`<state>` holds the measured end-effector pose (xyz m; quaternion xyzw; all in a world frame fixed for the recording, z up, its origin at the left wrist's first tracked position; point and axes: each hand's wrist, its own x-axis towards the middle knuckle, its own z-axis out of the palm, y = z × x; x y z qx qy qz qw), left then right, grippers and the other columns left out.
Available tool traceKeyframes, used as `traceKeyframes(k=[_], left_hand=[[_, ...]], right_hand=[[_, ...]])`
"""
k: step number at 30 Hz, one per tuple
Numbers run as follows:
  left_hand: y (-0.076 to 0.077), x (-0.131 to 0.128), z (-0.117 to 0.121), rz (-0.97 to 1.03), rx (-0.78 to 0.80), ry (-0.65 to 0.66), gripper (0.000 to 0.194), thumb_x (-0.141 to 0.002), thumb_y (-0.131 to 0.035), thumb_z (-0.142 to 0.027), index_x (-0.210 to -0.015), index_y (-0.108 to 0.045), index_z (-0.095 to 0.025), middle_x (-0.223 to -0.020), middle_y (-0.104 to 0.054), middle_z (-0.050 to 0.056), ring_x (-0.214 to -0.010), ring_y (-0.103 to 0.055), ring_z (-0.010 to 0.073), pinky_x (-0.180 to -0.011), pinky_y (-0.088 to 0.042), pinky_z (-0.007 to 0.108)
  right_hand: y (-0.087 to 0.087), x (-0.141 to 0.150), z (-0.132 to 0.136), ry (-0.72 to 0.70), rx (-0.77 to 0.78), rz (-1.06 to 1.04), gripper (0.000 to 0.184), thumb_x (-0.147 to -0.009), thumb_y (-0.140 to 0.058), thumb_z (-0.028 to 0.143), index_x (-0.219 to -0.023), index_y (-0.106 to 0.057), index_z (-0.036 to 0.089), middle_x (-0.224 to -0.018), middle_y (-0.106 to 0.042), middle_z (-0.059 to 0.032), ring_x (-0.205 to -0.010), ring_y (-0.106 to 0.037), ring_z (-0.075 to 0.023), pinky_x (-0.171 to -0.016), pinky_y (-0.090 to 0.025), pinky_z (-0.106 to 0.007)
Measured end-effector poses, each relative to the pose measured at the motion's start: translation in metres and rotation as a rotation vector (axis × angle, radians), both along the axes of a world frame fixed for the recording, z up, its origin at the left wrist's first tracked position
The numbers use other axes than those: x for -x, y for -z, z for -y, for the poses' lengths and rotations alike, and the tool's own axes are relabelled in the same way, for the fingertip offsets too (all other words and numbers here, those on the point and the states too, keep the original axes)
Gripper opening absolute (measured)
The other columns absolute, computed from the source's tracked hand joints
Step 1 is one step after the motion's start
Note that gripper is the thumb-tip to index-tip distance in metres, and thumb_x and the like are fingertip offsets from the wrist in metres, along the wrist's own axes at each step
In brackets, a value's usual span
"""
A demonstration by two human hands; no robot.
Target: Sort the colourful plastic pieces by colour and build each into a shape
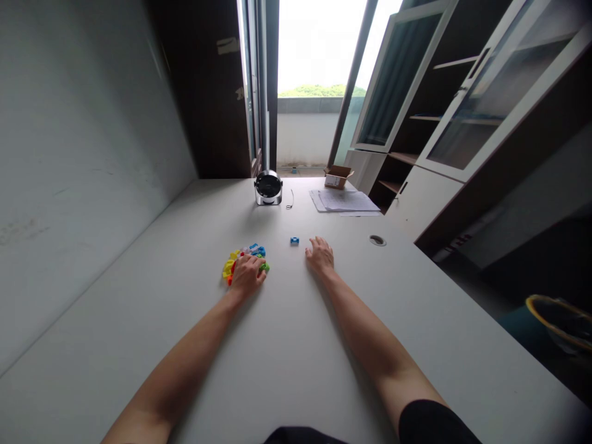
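Note:
My left hand (pixel 248 273) rests on a small heap of colourful plastic pieces (pixel 228 267), in yellow, red, orange, green, blue and white. Its fingers are spread over the pieces and cover part of the heap; whether any piece is under the fingertips is hidden. To the right of the heap, a single small blue piece (pixel 295 240) lies apart on the white table (pixel 277 345). Just right of that piece, my right hand (pixel 320 253) lies on the tabletop with fingers apart and nothing in them, not touching the blue piece.
A round black and silver device (pixel 268 187) stands at the table's far side, with a thin cord (pixel 290 200) beside it. Papers (pixel 346 200) and an open cardboard box (pixel 338 177) lie at the back right. A cable hole (pixel 377 240) is on the right. A wall (pixel 92 123) borders the left.

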<state>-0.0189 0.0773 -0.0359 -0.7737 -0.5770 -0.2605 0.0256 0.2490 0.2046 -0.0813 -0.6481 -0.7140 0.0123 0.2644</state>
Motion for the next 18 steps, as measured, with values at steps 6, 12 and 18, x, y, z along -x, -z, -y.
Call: traceKeyframes(k=[6, 12, 18], left_hand=[[-0.001, 0.0, 0.001, -0.002, 0.01, -0.006, 0.02, -0.089, -0.063, -0.026, -0.108, -0.066, -0.022, -0.107, -0.067, 0.01, -0.11, -0.051, 0.0298, -0.099, -0.037, 0.045], [-0.001, 0.001, 0.0, -0.026, 0.004, -0.013, 0.015, -0.087, -0.065, -0.026, -0.102, -0.068, -0.026, -0.104, -0.068, 0.007, -0.11, -0.052, 0.0295, -0.1, -0.038, 0.046], [-0.003, 0.0, 0.0, 0.042, -0.02, -0.042, 0.015, -0.089, -0.062, -0.025, -0.104, -0.066, -0.026, -0.106, -0.068, 0.006, -0.11, -0.054, 0.0277, -0.103, -0.038, 0.045]], right_hand=[[-0.002, 0.0, 0.002, 0.018, -0.016, 0.006, 0.04, -0.091, -0.054, 0.027, -0.129, -0.06, 0.018, -0.14, -0.053, -0.0142, -0.133, -0.041, -0.0267, -0.109, -0.032, -0.04], [-0.008, 0.001, 0.005, -0.004, -0.054, -0.034, 0.036, -0.091, -0.054, 0.026, -0.125, -0.063, 0.017, -0.14, -0.052, -0.0142, -0.133, -0.042, -0.0271, -0.109, -0.034, -0.041], [-0.024, 0.026, 0.03, -0.265, -0.171, -0.189, 0.025, -0.093, -0.05, 0.02, -0.112, -0.066, 0.021, -0.125, -0.062, -0.01, -0.119, -0.053, -0.0251, -0.106, -0.041, -0.043]])
